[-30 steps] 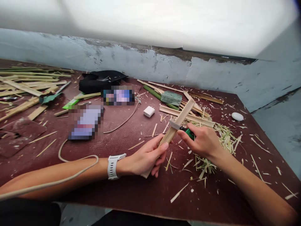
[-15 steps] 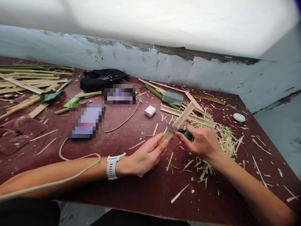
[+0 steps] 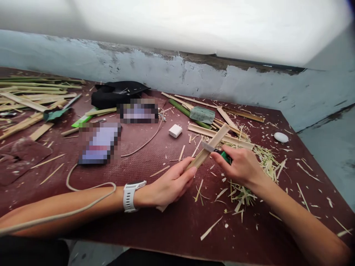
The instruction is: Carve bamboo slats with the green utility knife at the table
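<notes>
My left hand, with a white watch on its wrist, is closed around the lower part of a split bamboo strip. The strip slants up and away to the right, its pale hollow side showing. In my right hand is a utility knife with a green and black handle. Its blade lies across the middle of the strip, just beyond my left fingers. Under and behind the strip lie more bamboo pieces and a heap of thin shavings.
Two blurred phones lie left of centre, with a cable over my left forearm. A white charger, a black cap, a green sandpaper piece and a white oval case sit around. Bamboo strips pile up at far left.
The knife blade has moved a little up the strip, away from my left fingers, along with my right hand. My left hand keeps its hold; the whole view has shifted slightly.
</notes>
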A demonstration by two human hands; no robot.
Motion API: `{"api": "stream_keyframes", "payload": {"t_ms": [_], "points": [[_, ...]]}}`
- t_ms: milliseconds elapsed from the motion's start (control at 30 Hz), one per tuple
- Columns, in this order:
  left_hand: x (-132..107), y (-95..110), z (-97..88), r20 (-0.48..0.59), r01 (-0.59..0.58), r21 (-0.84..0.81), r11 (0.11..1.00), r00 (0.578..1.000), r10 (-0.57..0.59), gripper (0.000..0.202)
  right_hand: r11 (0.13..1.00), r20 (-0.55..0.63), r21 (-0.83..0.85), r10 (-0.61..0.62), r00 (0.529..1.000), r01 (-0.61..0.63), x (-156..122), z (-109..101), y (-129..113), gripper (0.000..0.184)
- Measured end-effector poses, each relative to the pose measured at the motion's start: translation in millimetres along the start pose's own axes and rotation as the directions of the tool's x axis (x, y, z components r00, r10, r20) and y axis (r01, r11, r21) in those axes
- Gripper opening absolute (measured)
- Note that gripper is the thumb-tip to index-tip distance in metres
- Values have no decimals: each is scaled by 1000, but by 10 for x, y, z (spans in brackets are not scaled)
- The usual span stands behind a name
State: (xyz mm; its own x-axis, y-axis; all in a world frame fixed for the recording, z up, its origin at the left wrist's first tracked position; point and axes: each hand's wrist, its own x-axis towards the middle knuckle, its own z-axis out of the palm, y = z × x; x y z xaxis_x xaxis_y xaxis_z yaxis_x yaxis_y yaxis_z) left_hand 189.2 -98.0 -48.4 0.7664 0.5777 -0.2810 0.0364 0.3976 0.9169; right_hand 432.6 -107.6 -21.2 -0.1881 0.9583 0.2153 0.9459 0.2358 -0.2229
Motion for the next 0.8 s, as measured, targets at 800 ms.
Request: {"api": "stream_keyframes", "payload": {"t_ms": [800], "points": [[-37,9,-32,7,-1,138,990,1000,0,24,988,-58,-143,47,997,-55,1,102,18,51]]}}
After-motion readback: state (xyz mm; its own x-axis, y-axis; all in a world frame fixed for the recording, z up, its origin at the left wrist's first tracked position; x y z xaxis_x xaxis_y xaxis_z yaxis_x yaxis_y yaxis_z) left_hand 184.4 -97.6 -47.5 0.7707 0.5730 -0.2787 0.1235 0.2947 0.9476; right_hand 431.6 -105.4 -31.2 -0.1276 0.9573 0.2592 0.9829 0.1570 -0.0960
